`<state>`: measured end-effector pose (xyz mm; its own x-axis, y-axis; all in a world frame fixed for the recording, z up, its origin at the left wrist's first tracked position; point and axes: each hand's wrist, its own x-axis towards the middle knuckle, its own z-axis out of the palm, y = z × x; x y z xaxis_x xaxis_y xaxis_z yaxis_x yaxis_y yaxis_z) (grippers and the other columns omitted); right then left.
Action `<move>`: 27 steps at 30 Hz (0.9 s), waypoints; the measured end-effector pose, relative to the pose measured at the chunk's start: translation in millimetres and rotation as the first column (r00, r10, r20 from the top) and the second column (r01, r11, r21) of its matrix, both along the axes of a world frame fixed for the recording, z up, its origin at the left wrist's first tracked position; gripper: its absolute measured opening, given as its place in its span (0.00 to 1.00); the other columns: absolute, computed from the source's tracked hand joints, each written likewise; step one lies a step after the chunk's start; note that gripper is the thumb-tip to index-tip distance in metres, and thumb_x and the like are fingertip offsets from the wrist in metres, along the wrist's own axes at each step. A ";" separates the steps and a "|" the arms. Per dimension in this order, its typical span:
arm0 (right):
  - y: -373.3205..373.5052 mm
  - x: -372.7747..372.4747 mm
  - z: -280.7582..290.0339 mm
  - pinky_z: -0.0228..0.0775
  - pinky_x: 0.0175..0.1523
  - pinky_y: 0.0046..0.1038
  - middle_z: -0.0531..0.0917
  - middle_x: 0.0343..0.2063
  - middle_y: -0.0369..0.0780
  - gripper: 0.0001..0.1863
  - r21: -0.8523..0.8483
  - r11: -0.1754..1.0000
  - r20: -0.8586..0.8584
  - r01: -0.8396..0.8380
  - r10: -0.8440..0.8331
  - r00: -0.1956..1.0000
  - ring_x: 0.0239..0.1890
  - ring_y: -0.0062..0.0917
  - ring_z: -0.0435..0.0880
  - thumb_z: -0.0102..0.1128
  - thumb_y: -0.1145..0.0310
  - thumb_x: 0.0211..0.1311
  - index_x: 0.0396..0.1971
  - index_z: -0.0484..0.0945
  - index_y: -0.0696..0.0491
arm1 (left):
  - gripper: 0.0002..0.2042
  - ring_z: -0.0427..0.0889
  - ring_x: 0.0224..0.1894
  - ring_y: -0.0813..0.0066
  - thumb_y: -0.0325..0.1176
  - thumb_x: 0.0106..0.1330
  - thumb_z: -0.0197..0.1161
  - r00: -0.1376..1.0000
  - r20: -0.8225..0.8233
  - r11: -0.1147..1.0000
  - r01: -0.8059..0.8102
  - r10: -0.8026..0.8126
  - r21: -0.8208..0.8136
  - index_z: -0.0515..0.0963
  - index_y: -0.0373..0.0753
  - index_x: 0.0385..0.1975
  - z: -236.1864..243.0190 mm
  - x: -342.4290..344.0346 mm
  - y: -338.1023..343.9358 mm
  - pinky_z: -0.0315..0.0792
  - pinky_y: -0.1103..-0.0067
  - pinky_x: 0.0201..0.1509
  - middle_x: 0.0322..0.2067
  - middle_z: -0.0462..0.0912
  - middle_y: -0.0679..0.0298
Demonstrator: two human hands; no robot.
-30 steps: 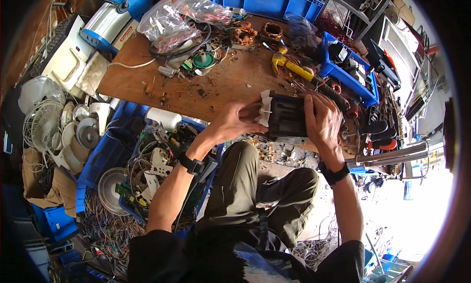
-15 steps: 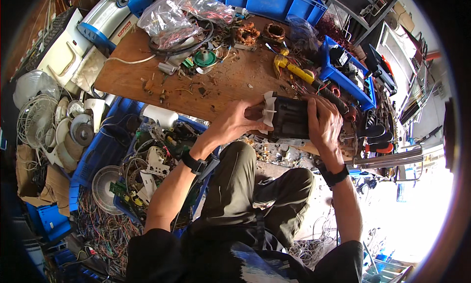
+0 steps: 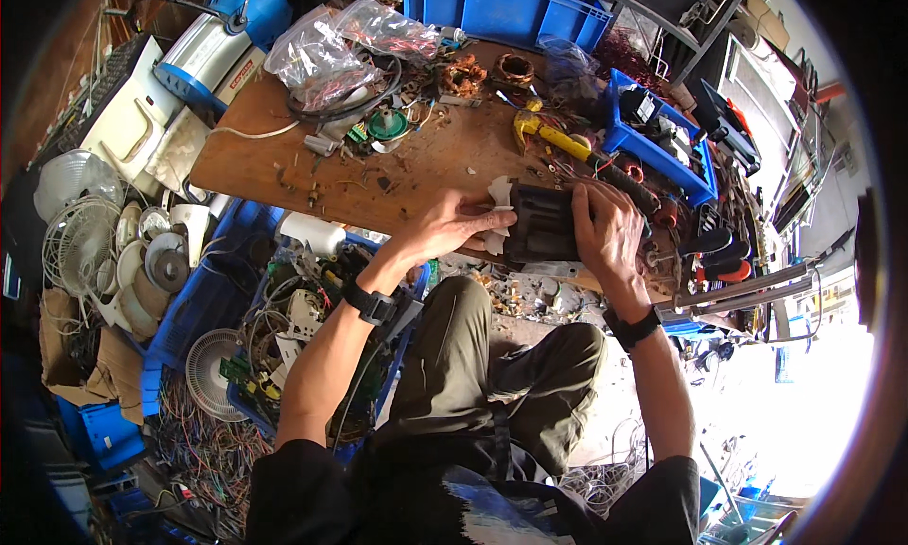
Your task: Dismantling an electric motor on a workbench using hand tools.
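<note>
Over the near edge of the wooden bench I hold a black plastic housing [image 3: 544, 222], ribbed on its upper face. A thin, jagged-edged white piece [image 3: 500, 191] sticks out along its left end. My left hand [image 3: 437, 227] is closed on that white piece, the thumb laid across it. Around the right end of the housing my right hand [image 3: 610, 231] is wrapped, fingers over the top. The underside of the housing is hidden.
A yellow-handled hammer [image 3: 560, 138] lies beyond the housing. Behind are copper coils [image 3: 463, 75], a green round part [image 3: 387, 123] and clear bags [image 3: 317, 61]. A blue tray [image 3: 662, 148] of parts stands right; scrap circuit boards [image 3: 248, 375] fill a blue crate at left.
The housing and both hands sit slightly farther left in view, and the whole view has shifted a little. My left thumb has moved up across the white piece.
</note>
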<state>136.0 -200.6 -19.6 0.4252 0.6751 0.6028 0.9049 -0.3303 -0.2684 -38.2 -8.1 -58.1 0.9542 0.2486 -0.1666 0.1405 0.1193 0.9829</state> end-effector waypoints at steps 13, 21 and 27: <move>-5.2 4.7 -0.4 0.78 0.53 0.39 0.91 0.38 0.44 0.12 0.092 0.994 0.048 -0.054 0.050 0.998 0.43 0.39 0.90 0.61 0.65 0.71 0.32 0.88 0.56 | 0.28 0.85 0.55 0.73 0.27 0.71 0.72 0.964 0.249 0.994 0.076 -0.093 0.079 0.71 0.27 0.68 -16.5 -1.3 0.1 0.82 0.76 0.57 0.57 0.85 0.56; -6.7 6.3 -2.6 0.77 0.49 0.41 0.89 0.31 0.44 0.13 0.175 0.982 0.052 -0.070 0.061 0.997 0.38 0.40 0.89 0.61 0.62 0.69 0.31 0.87 0.54 | 0.42 0.82 0.58 0.71 0.23 0.64 0.77 0.993 0.119 0.986 -0.046 0.027 0.163 0.62 0.33 0.77 -15.5 -3.4 -9.7 0.80 0.75 0.60 0.61 0.79 0.57; -14.3 16.1 -15.2 0.76 0.52 0.42 0.89 0.33 0.45 0.12 0.173 0.982 0.043 -0.082 0.076 0.996 0.41 0.40 0.88 0.63 0.63 0.68 0.31 0.86 0.56 | 0.50 0.82 0.44 0.78 0.40 0.63 0.82 0.974 0.208 0.844 -0.185 0.089 0.504 0.57 0.44 0.82 24.6 12.4 -53.4 0.79 0.79 0.48 0.48 0.84 0.60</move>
<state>152.1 -214.9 -34.8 0.3507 0.5891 0.7280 0.9364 -0.2083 -0.2826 -25.9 -61.5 -33.5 0.9053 0.3829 0.1838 -0.0132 -0.4073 0.9132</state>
